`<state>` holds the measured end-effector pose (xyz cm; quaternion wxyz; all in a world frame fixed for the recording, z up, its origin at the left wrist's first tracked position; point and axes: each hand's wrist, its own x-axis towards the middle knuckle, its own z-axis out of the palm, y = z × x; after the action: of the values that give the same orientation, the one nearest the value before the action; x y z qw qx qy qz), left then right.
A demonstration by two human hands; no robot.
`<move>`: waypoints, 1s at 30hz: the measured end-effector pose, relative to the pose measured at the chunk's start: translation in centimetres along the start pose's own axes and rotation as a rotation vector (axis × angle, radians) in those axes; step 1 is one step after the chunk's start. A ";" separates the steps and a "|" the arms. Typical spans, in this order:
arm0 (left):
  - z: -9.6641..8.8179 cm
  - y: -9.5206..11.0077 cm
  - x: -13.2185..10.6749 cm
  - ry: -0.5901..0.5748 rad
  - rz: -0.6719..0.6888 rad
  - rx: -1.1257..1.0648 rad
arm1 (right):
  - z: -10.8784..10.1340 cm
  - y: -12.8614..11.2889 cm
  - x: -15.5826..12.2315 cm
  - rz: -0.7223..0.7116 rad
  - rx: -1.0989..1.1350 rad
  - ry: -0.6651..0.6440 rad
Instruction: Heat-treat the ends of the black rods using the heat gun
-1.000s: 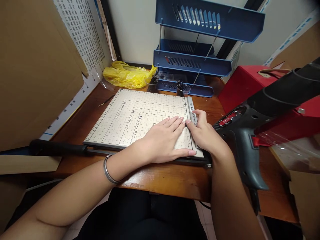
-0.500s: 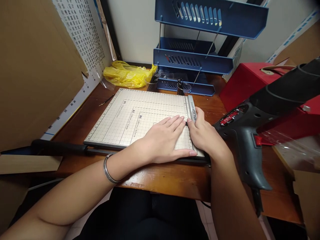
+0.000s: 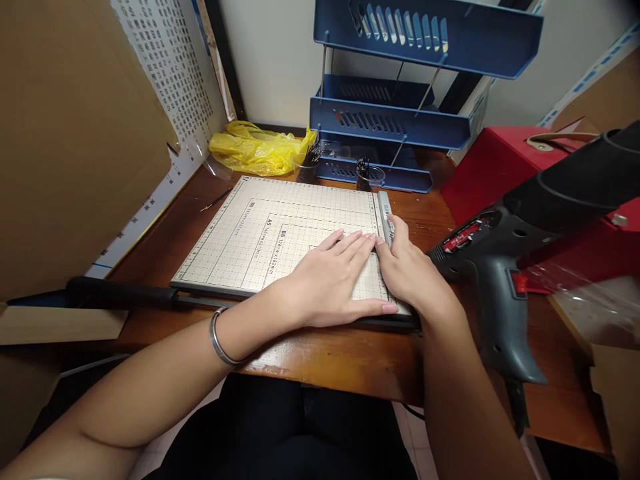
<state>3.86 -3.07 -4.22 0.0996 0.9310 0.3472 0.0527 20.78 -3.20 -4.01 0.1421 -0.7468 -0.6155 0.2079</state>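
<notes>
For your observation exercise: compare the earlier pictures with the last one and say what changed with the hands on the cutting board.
Almost nothing: the right hand edged slightly along the ruler strip. The left hand stayed flat on the cutting board. Nothing gripped or released.

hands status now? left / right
Left hand: open, flat on the paper cutter board.
Right hand: open, resting against the cutter's ruler bar, gripping nothing.

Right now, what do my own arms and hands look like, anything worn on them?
Both forearms are bare, with no sleeves in view. The left wrist carries a thin silver metal bangle. The left hand and right hand wear no gloves, and no rings can be seen. The fingernails are short and unpainted, as far as can be seen.
</notes>
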 end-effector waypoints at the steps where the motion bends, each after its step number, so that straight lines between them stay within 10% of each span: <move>1: 0.0 0.0 0.0 -0.001 -0.001 -0.004 | 0.0 0.0 0.0 -0.003 -0.002 -0.001; 30: 0.4 0.6 -0.8 0.085 -0.073 0.238 | 0.0 -0.1 -0.1 -0.004 0.023 0.009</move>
<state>3.68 -4.09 -4.49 -0.0246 0.9200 0.3884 0.0468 20.71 -3.30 -3.98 0.1539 -0.7448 -0.6139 0.2115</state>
